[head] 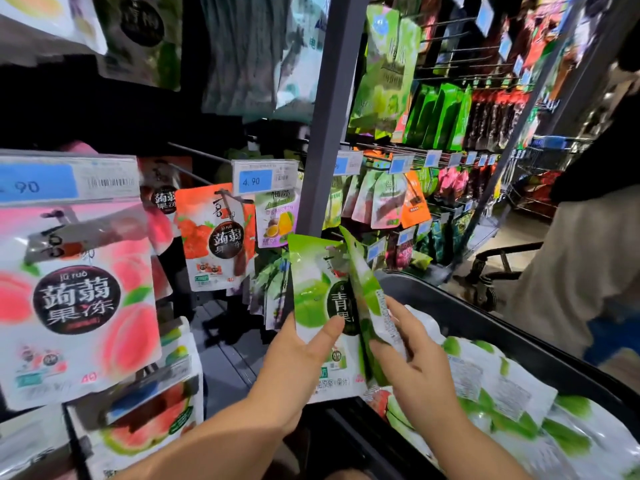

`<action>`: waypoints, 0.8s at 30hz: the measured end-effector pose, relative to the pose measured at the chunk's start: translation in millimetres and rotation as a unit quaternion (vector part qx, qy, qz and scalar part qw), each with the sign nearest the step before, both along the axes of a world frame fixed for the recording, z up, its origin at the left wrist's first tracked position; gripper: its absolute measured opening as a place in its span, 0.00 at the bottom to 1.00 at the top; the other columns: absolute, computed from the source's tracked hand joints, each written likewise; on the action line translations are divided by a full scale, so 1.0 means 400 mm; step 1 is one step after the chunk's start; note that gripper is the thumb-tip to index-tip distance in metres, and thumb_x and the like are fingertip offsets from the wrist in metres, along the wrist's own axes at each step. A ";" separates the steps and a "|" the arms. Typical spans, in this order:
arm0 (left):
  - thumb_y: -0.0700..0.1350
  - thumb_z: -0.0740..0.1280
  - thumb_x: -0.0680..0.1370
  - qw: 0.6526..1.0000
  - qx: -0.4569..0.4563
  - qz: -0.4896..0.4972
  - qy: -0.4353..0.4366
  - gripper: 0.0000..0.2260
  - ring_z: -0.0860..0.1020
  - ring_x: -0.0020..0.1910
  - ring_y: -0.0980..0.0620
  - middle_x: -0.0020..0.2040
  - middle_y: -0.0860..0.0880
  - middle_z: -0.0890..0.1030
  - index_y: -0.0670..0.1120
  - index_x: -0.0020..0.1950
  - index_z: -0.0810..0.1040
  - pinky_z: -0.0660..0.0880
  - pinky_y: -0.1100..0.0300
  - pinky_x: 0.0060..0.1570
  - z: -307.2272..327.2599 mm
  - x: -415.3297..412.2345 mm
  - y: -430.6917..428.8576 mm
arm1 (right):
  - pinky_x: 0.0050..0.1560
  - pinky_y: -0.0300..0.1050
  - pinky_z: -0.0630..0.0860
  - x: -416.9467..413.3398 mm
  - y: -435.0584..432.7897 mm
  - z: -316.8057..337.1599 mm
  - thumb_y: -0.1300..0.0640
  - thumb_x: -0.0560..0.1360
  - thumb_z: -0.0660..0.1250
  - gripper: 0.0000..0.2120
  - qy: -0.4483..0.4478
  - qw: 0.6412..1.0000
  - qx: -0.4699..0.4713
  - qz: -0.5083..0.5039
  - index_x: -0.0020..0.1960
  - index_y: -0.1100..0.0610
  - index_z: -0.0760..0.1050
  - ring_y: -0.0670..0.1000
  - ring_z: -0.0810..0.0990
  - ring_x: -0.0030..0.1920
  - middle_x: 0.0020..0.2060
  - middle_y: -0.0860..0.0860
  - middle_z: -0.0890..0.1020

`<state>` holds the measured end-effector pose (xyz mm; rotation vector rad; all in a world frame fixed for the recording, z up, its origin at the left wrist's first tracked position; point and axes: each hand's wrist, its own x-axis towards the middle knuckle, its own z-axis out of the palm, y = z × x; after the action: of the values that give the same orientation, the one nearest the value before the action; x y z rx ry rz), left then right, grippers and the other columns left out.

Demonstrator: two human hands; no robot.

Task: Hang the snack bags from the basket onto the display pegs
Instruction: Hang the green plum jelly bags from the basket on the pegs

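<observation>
Left hand (294, 362) grasping a green snack bag (315, 296) upright, thumb across its front, right hand (419, 372) pinching a second green bag (363, 282) edge-on beside it, both at the left edge of the black basket (467, 320), display pegs (194, 152) beyond.

**Centre foreground:** the left hand (294, 355) holds a snack bag (315, 296). Just to its right, the right hand (417, 358) holds a second bag (363, 282) edge-on, overlapping the first.

**Lower right:** a basket (467, 317) with further bags (502, 393) lying in it.

**Left and behind:** hanging bags (76, 299) on display pegs (201, 154), with a price tag (266, 176) at a peg's front end.

**Behind the hands:** an upright post (329, 116).

**Far right:** a person (588, 271).
</observation>
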<state>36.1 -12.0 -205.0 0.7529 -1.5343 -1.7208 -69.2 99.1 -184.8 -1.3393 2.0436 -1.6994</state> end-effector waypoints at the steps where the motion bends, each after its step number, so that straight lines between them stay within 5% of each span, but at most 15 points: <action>1: 0.54 0.69 0.77 1.000 -0.001 -0.003 -0.001 0.15 0.78 0.58 0.60 0.56 0.60 0.82 0.57 0.62 0.75 0.72 0.57 0.62 0.004 0.001 -0.001 | 0.48 0.28 0.74 -0.003 0.000 0.004 0.62 0.76 0.66 0.22 -0.026 1.000 -0.015 0.003 0.58 0.35 0.73 0.30 0.78 0.53 0.50 0.25 0.80; 5: 0.63 0.71 0.71 1.000 0.005 0.012 -0.011 0.28 0.75 0.63 0.57 0.62 0.59 0.79 0.56 0.68 0.72 0.69 0.52 0.68 0.010 0.005 -0.010 | 0.50 0.47 0.80 -0.038 -0.008 0.003 0.66 0.77 0.62 0.21 -0.212 0.975 -0.067 0.017 0.59 0.44 0.80 0.49 0.84 0.53 0.53 0.46 0.86; 7: 0.68 0.71 0.66 0.999 0.011 0.037 -0.013 0.37 0.74 0.65 0.53 0.65 0.57 0.77 0.55 0.71 0.70 0.68 0.48 0.69 0.004 0.006 -0.024 | 0.42 0.45 0.82 -0.064 -0.007 0.012 0.70 0.79 0.56 0.20 -0.320 0.940 -0.120 0.025 0.57 0.52 0.82 0.51 0.86 0.47 0.49 0.52 0.87; 10: 0.58 0.71 0.74 0.998 0.017 0.057 -0.014 0.25 0.75 0.64 0.52 0.62 0.56 0.79 0.53 0.69 0.72 0.69 0.51 0.68 -0.001 0.008 -0.044 | 0.39 0.44 0.83 -0.099 0.004 0.025 0.63 0.76 0.64 0.12 -0.419 0.887 -0.186 0.059 0.55 0.58 0.83 0.52 0.86 0.45 0.49 0.56 0.86; 12: 0.60 0.70 0.73 0.998 0.019 0.051 -0.017 0.27 0.75 0.64 0.52 0.62 0.57 0.79 0.53 0.69 0.72 0.69 0.51 0.67 -0.005 0.009 -0.047 | 0.50 0.51 0.82 -0.116 0.013 0.026 0.53 0.60 0.81 0.28 -0.450 0.866 -0.190 0.107 0.58 0.57 0.83 0.57 0.84 0.53 0.57 0.59 0.84; 15: 0.69 0.68 0.68 0.999 0.016 0.032 -0.023 0.37 0.72 0.67 0.52 0.67 0.57 0.75 0.55 0.73 0.67 0.67 0.50 0.68 0.001 0.011 -0.039 | 0.50 0.57 0.82 -0.130 0.017 0.012 0.54 0.43 0.87 0.44 -0.498 0.836 -0.175 0.152 0.58 0.59 0.82 0.60 0.84 0.54 0.59 0.60 0.82; 21: 0.57 0.68 0.74 0.997 0.053 -0.037 0.039 0.12 0.76 0.54 0.63 0.54 0.64 0.80 0.60 0.57 0.74 0.65 0.61 0.60 0.038 0.019 -0.016 | 0.50 0.58 0.81 -0.100 0.005 0.001 0.55 0.42 0.87 0.39 -0.494 0.846 -0.085 0.182 0.53 0.60 0.85 0.60 0.86 0.48 0.54 0.62 0.84; 24: 0.43 0.73 0.72 0.995 0.059 -0.031 0.079 0.14 0.82 0.52 0.60 0.51 0.57 0.85 0.53 0.56 0.80 0.73 0.61 0.57 0.042 0.020 -0.015 | 0.36 0.48 0.83 -0.093 0.010 0.013 0.58 0.63 0.75 0.24 -0.460 0.871 -0.037 0.167 0.58 0.63 0.81 0.57 0.86 0.41 0.48 0.62 0.85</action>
<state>44.2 -18.0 -188.3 0.6167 -1.3719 -1.8831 -106.3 103.2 -179.6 -0.6039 1.1363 -1.7521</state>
